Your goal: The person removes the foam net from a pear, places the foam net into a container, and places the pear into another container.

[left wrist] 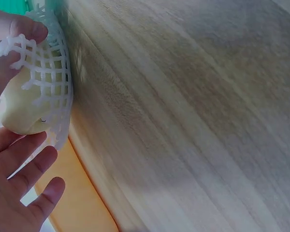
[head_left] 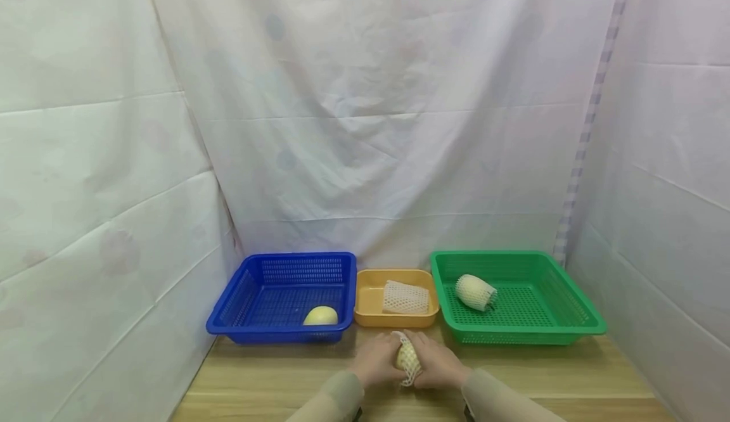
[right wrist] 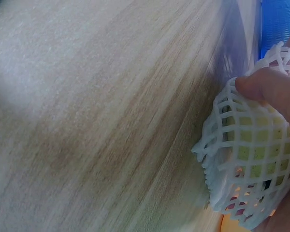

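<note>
Between my two hands is a pale yellow round fruit [left wrist: 21, 106], partly covered by a white foam net sleeve [right wrist: 253, 140]. In the left wrist view, my left hand [left wrist: 14, 174] holds the bare end of the fruit, fingertips against its lower side and a thumb at the net's edge. My right hand [head_left: 438, 364] grips the netted end from the other side, its thumb [right wrist: 261, 87] lying over the mesh. Both hands are low over the wooden table, in front of the orange tray. Part of the fruit is hidden by the hands.
A blue basket [head_left: 228, 326] at left holds a bare pale yellow fruit [head_left: 321, 315]. The orange tray [head_left: 371, 322] in the middle contains a flat foam net [head_left: 405, 298]. In the green basket [head_left: 570, 330] at right lies a netted fruit [head_left: 474, 291]. White curtains [head_left: 365, 124] surround the table.
</note>
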The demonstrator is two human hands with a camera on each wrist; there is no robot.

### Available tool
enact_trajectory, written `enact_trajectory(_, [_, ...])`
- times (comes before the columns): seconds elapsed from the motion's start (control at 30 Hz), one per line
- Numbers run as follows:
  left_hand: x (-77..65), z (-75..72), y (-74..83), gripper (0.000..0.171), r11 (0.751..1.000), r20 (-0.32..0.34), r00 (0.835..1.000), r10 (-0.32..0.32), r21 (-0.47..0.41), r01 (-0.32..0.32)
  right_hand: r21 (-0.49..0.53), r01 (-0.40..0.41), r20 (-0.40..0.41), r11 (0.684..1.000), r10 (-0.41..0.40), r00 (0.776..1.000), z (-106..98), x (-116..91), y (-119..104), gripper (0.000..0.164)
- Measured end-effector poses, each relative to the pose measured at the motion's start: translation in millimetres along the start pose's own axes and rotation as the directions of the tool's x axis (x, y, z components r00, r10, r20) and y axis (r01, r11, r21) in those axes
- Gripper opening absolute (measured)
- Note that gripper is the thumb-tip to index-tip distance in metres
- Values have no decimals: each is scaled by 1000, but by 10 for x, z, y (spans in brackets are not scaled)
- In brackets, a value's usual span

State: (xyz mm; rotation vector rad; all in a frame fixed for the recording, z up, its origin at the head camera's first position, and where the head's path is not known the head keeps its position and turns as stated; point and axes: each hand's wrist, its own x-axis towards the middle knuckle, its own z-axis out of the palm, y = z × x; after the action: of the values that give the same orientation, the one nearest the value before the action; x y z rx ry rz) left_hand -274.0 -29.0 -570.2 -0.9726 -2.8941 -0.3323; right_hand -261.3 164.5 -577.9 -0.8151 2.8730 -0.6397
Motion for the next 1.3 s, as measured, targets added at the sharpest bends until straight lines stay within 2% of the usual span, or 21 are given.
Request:
enact_trajectory(0.2, [-14, 18, 4, 61, 1000, 5, 1000, -6, -21, 6, 5, 4, 13, 1000, -4, 1000, 0, -2, -20, 104])
enact_trajectory(0.43, [-24, -5, -3, 59, 1000, -17, 1000, 11, -18, -11, -16, 15, 8, 1000, -15, 1000, -55, 13, -47, 104])
enact_trajectory(0.67, [-48, -26, 1, 58, 999, -30, 999, 14, -32, -15, -3, 0, 43, 1000, 0, 999, -105, 24, -47, 103])
enact_trajectory(0.9, [-39, -38, -37, 55, 998, -35, 999, 5, -63, -7, 17, 9, 37, 1000, -9, 999, -155, 27, -22, 96])
enact_trajectory(1.3, [-25, -58, -80, 62, 998, -17, 1000, -8, -62, 7, 41, -9, 59, 999, 6, 998, -240, 28, -9, 85])
